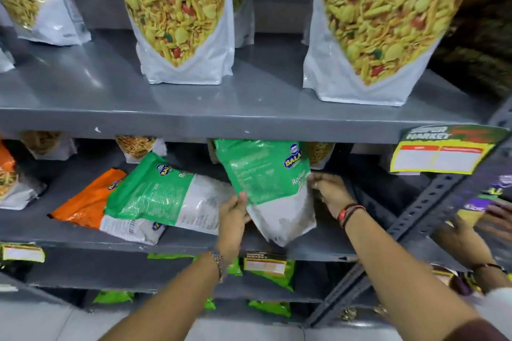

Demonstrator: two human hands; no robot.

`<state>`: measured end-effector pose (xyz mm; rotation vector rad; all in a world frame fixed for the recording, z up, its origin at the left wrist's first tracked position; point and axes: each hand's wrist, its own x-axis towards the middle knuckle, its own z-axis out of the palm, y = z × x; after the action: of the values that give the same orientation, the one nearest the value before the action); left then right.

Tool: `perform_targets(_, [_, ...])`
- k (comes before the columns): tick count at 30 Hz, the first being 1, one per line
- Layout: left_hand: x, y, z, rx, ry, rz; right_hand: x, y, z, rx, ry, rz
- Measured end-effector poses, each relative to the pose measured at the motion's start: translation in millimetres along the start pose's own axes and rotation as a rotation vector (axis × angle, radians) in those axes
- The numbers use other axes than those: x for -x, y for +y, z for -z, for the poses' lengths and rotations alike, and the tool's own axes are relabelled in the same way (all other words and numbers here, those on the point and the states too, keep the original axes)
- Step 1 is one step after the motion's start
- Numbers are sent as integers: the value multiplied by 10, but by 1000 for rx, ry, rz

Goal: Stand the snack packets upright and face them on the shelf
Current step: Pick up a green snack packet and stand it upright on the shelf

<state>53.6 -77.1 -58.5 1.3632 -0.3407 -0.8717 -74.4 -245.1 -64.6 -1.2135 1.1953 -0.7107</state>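
A green and white snack packet point(266, 177) is held nearly upright over the middle shelf point(318, 246), tilted slightly with its bottom corner at the shelf's front edge. My left hand point(234, 213) grips its lower left edge. Its right edge is pinched by my right hand point(329, 191). Left of it, a second green packet point(160, 191) lies flat, partly on top of an orange packet point(86, 202), which also lies flat.
Tall mixture packets point(180, 16) point(382, 28) stand on the upper shelf point(221, 116). A yellow price label point(440, 156) hangs at the right. Another person's hand point(465, 235) reaches in by the slotted upright at the right. Green packets point(271, 271) sit on lower shelves.
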Motion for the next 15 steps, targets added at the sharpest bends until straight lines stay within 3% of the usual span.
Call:
perform_targets(5, [-356, 124, -158, -170, -123, -86, 19, 75, 170, -185, 52, 62])
perform_targets(9, [-549, 93, -229, -285, -138, -79, -44, 206, 231, -103, 102, 105])
perform_targets(11, [-510, 104, -270, -272, -166, -60, -41, 256, 269, -94, 103, 105])
perform_targets(15, [-395, 35, -297, -341, -164, 79, 66, 208, 311, -347, 20, 52])
